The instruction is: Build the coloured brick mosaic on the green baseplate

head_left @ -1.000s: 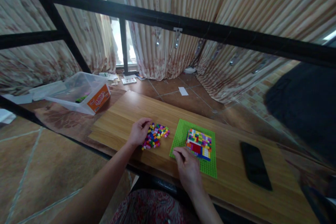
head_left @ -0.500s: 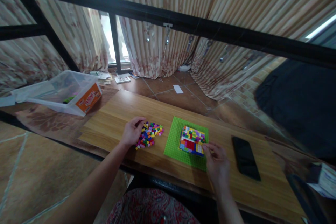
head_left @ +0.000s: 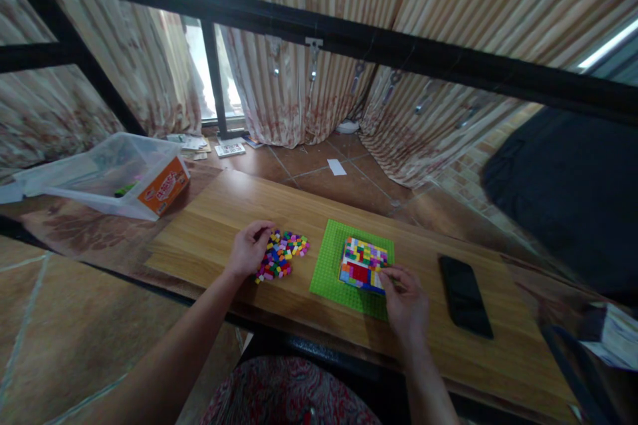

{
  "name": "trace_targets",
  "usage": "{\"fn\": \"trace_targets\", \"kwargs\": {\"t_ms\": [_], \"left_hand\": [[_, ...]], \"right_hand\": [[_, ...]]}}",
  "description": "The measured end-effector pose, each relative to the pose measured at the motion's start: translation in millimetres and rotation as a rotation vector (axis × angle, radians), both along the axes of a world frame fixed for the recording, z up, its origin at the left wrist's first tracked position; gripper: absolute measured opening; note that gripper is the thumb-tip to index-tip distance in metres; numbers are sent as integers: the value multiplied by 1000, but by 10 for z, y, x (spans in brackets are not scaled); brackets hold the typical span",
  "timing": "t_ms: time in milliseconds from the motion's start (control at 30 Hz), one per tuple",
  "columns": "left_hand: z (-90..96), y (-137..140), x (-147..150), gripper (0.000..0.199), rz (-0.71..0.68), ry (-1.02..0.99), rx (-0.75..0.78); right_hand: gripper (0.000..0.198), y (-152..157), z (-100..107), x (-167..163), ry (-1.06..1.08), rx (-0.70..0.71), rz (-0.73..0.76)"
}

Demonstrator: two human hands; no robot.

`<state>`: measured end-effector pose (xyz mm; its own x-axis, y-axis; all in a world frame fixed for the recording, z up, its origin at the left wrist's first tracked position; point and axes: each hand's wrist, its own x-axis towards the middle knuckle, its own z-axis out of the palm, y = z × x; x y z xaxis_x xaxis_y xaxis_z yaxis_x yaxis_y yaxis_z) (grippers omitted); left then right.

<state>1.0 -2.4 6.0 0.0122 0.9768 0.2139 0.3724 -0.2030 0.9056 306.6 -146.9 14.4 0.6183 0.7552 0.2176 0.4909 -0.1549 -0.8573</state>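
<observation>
A green baseplate [head_left: 329, 272] lies on the wooden tabletop [head_left: 224, 219], carrying a block of many-coloured small bricks [head_left: 363, 262] with a red patch. My right hand [head_left: 406, 302] rests at the block's near right corner, fingertips touching its edge; whether it pinches a brick is too small to tell. To the left a loose pile of small coloured bricks [head_left: 282, 260] sits on the wood. My left hand [head_left: 248, 251] is at the pile's left side, fingers curled onto it.
A black phone [head_left: 463, 295] lies flat to the right of the baseplate. A clear plastic bin with an orange label [head_left: 149, 176] stands at the far left. A black metal frame [head_left: 349, 43] crosses above, with curtains behind. A dark object [head_left: 568, 192] looms at right.
My right hand moved from the baseplate's near left corner across to the brick block's near right corner. The left hand stayed at the pile. The view shifted slightly.
</observation>
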Motion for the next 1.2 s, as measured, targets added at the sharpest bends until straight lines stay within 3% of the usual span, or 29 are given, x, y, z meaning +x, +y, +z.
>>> {"fn": "trace_targets", "kwargs": {"t_ms": [367,1200], "left_hand": [[18,-9,2,25,1,-9,-12],[7,0,0,25,6,-2,-11]], "right_hand": [[33,84,-63,-93,530,119,-124],[34,88,-130,-97,523,149,-150]]}}
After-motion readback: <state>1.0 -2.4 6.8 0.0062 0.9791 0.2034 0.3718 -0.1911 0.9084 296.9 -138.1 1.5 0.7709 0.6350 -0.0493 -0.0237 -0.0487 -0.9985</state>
